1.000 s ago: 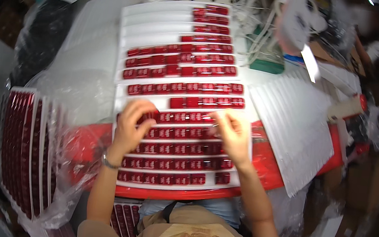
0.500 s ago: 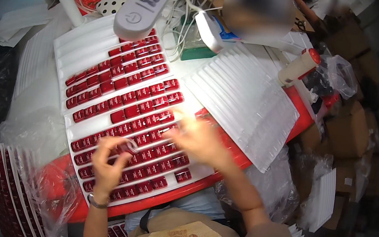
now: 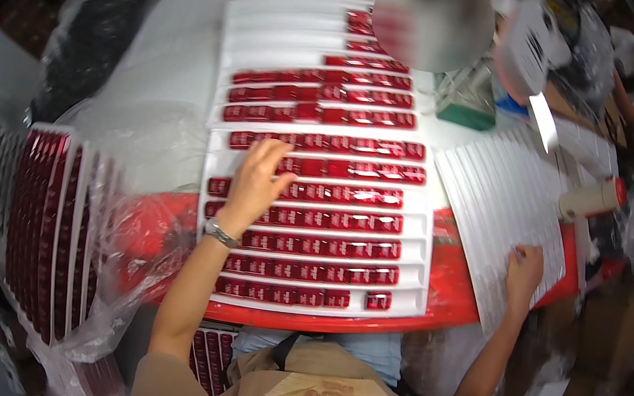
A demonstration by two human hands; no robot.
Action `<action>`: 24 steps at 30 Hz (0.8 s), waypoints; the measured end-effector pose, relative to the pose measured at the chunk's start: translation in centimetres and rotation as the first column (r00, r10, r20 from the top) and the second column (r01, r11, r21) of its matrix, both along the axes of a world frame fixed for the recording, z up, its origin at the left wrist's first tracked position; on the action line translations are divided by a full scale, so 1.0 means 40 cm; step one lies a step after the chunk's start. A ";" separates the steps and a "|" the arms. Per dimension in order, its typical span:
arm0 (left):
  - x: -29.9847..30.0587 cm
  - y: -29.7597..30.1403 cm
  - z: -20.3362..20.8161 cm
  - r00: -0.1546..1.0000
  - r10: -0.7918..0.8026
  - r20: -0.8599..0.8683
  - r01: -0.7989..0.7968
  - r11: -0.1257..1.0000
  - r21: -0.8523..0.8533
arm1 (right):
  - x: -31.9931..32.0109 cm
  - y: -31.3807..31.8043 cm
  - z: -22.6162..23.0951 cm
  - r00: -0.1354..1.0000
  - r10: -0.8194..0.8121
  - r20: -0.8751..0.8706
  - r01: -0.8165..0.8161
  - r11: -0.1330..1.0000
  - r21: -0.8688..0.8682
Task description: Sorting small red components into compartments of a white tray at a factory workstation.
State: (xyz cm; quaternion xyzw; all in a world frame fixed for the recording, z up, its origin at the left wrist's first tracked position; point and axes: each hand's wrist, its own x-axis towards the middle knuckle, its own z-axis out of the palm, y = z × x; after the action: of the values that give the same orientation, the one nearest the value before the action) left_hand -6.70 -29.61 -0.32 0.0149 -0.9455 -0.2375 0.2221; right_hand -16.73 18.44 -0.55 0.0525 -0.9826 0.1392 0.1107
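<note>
Lengthwise, the tray point(image 3: 279, 38) runs up mid-frame, red pieces point(image 3: 344, 195) in crosswise rows. Left hand point(image 3: 256, 179) curls over them, right hand point(image 3: 524, 272) over a ribbed sheet point(image 3: 498, 194); whether either grip holds anything is unclear.

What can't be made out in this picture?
Head view:
- Glossy red rectangular pieces: the left hand hides some.
- White ridged plastic tray, upper right corner: covered by a blurred round grey patch.
- Right hand: its own curl hides whether the grip holds anything.
</note>
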 end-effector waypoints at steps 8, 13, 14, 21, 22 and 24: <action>0.182 -0.123 0.235 0.951 0.123 -0.285 -0.140 0.989 -0.041 | -0.007 0.120 -0.051 0.995 0.030 -0.095 -0.039 0.995 -0.090; 0.348 -0.350 0.418 0.669 0.457 -0.587 -0.672 0.709 -0.214 | -0.012 0.085 -0.021 0.993 -0.079 -0.087 0.038 0.917 -0.397; 0.379 -0.398 0.426 0.663 0.546 -0.511 -0.701 0.693 -0.169 | -0.017 0.095 -0.032 0.993 -0.061 -0.099 0.012 0.900 -0.435; 0.363 -0.534 0.300 0.605 0.724 -0.332 -0.779 0.450 -0.438 | -0.001 0.043 -0.010 0.979 -0.118 -0.165 0.003 0.822 -0.569; 0.355 -0.527 0.299 0.578 0.773 -0.261 -0.757 0.388 -0.525 | 0.005 0.041 -0.006 0.979 -0.120 -0.166 0.005 0.824 -0.566; 0.343 -0.480 0.318 0.579 0.808 -0.105 -0.665 0.394 -0.635 | 0.025 0.024 0.015 0.991 -0.051 -0.120 -0.023 0.838 -0.545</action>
State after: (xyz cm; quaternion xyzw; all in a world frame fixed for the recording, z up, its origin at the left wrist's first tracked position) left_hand 7.00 -48.80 12.40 0.3875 -0.8773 0.2101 0.1896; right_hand -15.72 19.39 0.05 0.0207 -0.8934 0.4086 0.1856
